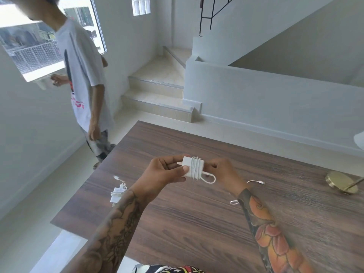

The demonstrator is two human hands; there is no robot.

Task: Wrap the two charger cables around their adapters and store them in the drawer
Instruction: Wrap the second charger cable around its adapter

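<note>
- Above the wooden table (197,223), both tattooed forearms reach forward and meet at one white adapter (190,166), held in the air.
- Left hand (165,172) grips the adapter's prong end, thumb pressed on its face.
- Right hand (222,170) pinches the cable (208,179) beside the wound coils; the loose end trails across the table.
- Second adapter (117,192), already wrapped, lies by the left forearm.
- Brass lamp base (340,181) sits at the right.
- Another person (82,75) stands by the window.

Bare table (197,223) between wrapped charger (117,192) and lamp base (340,182).
</note>
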